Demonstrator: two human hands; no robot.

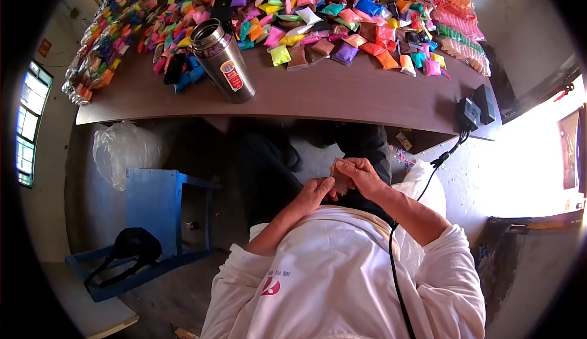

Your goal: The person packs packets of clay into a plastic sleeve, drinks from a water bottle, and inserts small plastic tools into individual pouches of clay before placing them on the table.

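Above my lap, both hands pinch a small brown plastic packet (340, 180). My left hand (316, 193) is closed on its left side, thumb pointing toward the packet. On the other side, my right hand (363, 177) grips its upper right part with thumb and bent fingers. The packet is partly covered by my fingers, and its contents cannot be made out. On the brown table (318, 97) ahead lies a large heap of small colourful packets (306, 27), some of them brown.
A steel flask (225, 63) without its lid stands near the table's front edge. Black adapters (469, 114) with a cable sit at the right corner. A blue chair (153, 207) holding a black bag (134, 247) stands left; a clear plastic bag (125, 150) hangs behind it.
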